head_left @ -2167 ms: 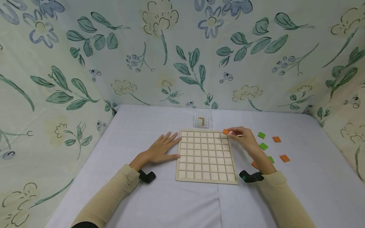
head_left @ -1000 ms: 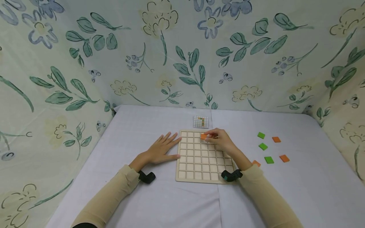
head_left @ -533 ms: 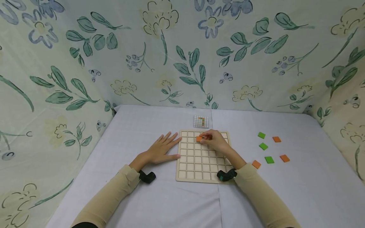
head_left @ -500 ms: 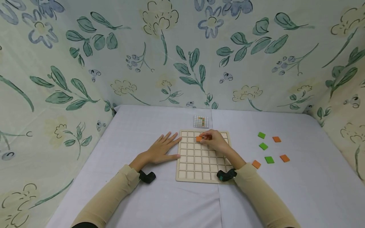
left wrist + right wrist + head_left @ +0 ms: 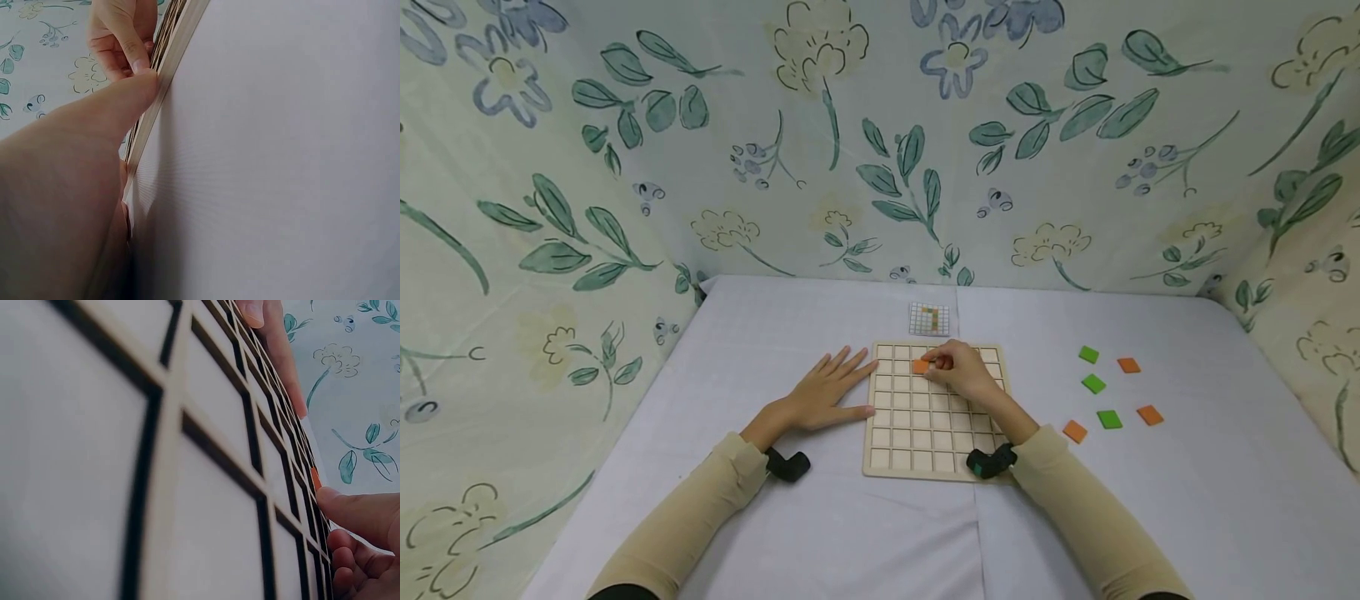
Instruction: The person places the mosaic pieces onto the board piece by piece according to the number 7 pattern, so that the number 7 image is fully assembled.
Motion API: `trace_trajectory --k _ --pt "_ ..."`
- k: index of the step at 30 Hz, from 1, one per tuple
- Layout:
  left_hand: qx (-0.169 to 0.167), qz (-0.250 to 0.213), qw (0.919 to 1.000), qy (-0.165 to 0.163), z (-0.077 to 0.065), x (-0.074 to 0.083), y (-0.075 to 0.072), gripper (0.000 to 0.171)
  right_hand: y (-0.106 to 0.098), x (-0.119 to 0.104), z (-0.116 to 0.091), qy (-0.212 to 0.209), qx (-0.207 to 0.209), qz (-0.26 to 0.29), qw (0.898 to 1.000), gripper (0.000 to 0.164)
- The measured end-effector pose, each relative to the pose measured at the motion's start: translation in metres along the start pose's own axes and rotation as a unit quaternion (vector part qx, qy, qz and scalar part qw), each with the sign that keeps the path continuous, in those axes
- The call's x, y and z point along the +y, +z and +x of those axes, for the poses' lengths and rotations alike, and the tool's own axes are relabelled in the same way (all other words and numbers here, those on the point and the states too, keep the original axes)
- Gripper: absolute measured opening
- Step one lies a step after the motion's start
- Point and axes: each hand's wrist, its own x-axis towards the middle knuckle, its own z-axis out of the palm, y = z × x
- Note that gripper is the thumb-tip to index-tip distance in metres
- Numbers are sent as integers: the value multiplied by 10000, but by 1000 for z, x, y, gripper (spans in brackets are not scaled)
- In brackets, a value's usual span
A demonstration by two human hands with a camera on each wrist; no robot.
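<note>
A square wooden board [image 5: 900, 438] with a raised grid of cells lies on the table. My right hand [image 5: 964, 373] is over its upper part, thumb and fingertips at an orange square tile [image 5: 920, 367]. The tile lies in the second row from the back, third column from the left, and looks almost level with the grid. In the right wrist view, the thumb presses the near edge of the orange tile [image 5: 315, 478]. Spread out beside the board, my left hand [image 5: 822, 395] touches its left rim with thumb and fingertips; the left wrist view shows the thumb against the wooden edge [image 5: 149, 119].
Loose green tiles [image 5: 1093, 383] and orange tiles [image 5: 1150, 415] lie scattered to the right of the board. Behind it sits a small gridded card [image 5: 928, 319] with a few coloured squares. White cloth [image 5: 775, 533] covers the table, and a flowered curtain [image 5: 880, 167] hangs behind.
My right hand has carried the orange tile from the board's top right corner leftward, then lowered it into the third-column cell. My left hand has stayed put.
</note>
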Motion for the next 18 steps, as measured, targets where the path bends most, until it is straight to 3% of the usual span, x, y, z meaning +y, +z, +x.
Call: trace_trajectory --k 18 --pt "88 33 9999 73 0 0 0 87 -2 2 -1 -43 92 89 9999 30"
